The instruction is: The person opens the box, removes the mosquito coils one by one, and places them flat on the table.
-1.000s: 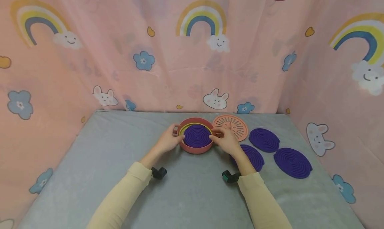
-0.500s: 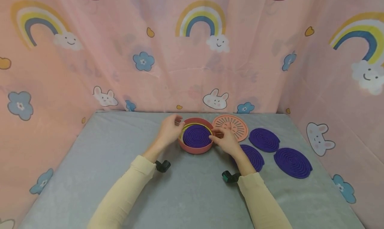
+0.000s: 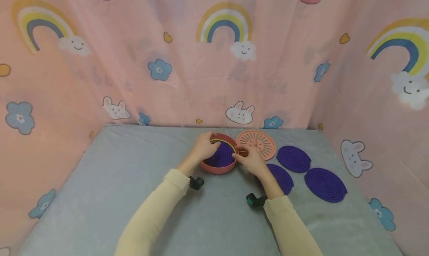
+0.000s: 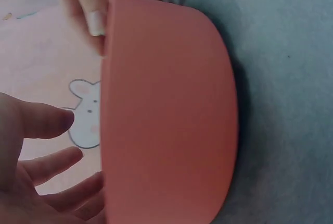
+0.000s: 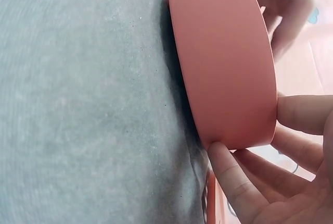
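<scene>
A round reddish-pink mosquito coil holder stands on the grey cloth, its smooth side wall filling much of the right wrist view. Inside it lies a purple mosquito coil within a yellow ring. My right hand grips the holder's right side, thumb at the rim and fingers against the outer wall. Over the left part of the holder reaches my left hand, hiding some of the coil. Its thumb and fingers are spread in the left wrist view, close behind the rim.
A slotted peach lid lies behind my right hand. Several purple coils lie to the right: one far, one farther right, one partly under my right forearm. A pink patterned curtain surrounds the table.
My left hand has let go of the left rim, lifted, and moved right over the holder and coil. The right hand keeps its grip on the holder.
</scene>
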A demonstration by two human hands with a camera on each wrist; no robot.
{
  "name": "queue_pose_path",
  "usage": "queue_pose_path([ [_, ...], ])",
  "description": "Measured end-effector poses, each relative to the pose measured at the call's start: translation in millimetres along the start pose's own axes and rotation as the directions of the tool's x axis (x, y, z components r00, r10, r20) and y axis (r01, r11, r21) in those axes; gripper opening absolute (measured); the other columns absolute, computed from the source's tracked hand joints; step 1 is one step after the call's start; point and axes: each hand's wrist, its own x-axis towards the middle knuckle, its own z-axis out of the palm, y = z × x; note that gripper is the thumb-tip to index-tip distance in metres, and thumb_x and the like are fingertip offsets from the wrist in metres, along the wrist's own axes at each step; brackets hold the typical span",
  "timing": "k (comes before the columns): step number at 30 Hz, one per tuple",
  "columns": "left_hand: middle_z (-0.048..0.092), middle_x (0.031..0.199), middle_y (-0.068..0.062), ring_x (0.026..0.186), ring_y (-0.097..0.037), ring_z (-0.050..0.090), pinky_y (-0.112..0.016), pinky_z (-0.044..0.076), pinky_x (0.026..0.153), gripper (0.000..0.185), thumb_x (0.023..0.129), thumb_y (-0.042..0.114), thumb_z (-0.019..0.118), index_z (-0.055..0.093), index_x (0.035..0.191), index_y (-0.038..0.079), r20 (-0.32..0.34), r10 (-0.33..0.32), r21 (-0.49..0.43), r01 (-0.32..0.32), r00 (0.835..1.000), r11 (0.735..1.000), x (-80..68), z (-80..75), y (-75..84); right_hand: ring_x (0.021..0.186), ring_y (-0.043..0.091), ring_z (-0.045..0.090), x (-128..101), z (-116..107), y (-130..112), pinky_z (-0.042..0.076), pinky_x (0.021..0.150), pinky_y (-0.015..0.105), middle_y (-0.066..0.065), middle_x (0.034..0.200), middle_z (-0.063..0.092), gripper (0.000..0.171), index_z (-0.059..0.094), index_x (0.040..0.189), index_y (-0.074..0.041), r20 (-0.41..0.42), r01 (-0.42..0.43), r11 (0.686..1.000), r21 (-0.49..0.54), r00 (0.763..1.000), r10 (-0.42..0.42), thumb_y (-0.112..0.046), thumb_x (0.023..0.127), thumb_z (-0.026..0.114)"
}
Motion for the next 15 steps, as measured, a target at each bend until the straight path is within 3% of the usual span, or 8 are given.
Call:
queue_pose_path([
  [9, 0.057, 0.125, -0.016, 0.117, -0.031, 0.051, -0.048, 0.043, 0.096, 0.044, 0.092, 0.026, 0.062, 0.052, 0.13, 0.005, 0.03, -0.074, 0.06, 0.072, 0.997, 0.996, 7.7, 14.1, -4.7, 0.104, 0.025, 0.063, -2.4, 0.7, -0.9, 0.052, 0.084, 0.042, 0.01, 0.116, 0.065, 0.036, 0.062, 0.121, -0.008, -0.011, -0.012, 1.0, -0.017, 1.0, 0.012, -0.024, 0.09, 0.067],
  [15, 0.06, 0.122, -0.015, 0.115, -0.03, 0.054, -0.046, 0.044, 0.096, 0.043, 0.09, 0.026, 0.064, 0.055, 0.127, 0.004, 0.036, -0.059, 0.107, 0.055, 0.998, 0.993, 7.6, 15.4, -3.7, 0.104, 0.026, 0.063, -4.0, -0.2, -3.9, 0.053, 0.082, 0.041, 0.011, 0.116, 0.065, 0.037, 0.062, 0.122, -0.007, -0.002, -0.009, 1.0, 0.001, 1.0, 0.009, -0.025, 0.09, 0.067],
])
